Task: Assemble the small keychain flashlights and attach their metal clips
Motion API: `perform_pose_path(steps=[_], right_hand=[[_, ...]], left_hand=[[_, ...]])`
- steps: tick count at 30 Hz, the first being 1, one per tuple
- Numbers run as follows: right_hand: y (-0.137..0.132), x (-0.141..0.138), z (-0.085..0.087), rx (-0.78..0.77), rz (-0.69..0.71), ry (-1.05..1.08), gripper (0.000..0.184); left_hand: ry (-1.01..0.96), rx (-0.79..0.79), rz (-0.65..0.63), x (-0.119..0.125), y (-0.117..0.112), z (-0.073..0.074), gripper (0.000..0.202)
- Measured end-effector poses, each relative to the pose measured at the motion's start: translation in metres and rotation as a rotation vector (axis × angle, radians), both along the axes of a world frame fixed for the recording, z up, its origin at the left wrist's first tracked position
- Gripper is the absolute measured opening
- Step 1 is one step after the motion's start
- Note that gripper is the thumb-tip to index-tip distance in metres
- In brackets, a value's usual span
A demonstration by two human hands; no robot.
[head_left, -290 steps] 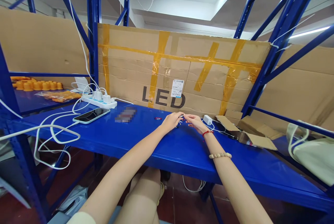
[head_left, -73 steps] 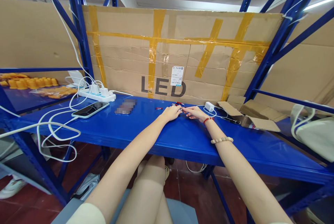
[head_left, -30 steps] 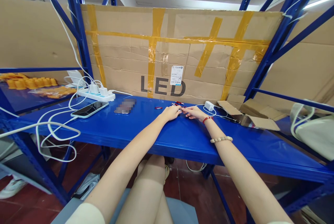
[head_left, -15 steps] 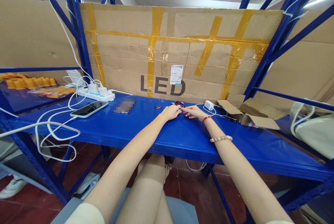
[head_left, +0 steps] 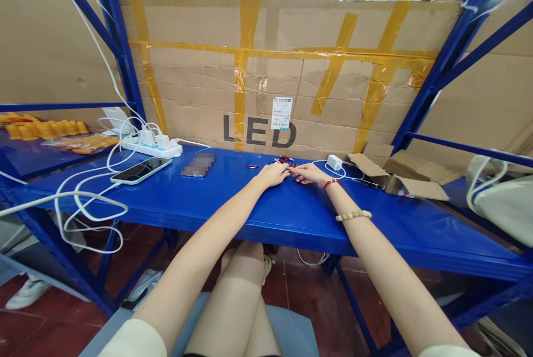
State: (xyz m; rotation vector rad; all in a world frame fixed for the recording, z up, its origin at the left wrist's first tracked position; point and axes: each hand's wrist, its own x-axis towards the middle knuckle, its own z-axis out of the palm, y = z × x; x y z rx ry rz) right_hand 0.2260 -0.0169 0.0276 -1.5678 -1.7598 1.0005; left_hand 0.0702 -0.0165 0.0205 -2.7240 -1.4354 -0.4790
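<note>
A blue table (head_left: 216, 196) stretches before a seated person (head_left: 237, 301), cardboard (head_left: 200, 90) standing at 12 o'clock, an open box (head_left: 425, 189) at 2, a phone (head_left: 141, 171) at 10. The left hand (head_left: 272, 175), fingers curled, and right hand (head_left: 311, 172), forefinger extended, come together at the fingertips; whether either grips anything cannot be told. From them, red pieces (head_left: 286, 157) lie just beyond at 12, a lone piece (head_left: 252, 166) near at 10.
</note>
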Motion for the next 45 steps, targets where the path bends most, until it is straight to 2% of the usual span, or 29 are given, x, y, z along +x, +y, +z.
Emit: perform_pose_path(steps=[18, 45], right_hand=[[0.0074, 0.0028, -0.0042, -0.011, 0.018, -0.022, 0.023], [0.0044, -0.0036, -0.0045, 0.047, -0.012, -0.019, 0.025]], left_hand=[[-0.009, 0.041, -0.025, 0.0004, 0.006, -0.0049, 0.026], [-0.043, 0.023, -0.022, -0.0035, -0.0013, -0.0004, 0.027]])
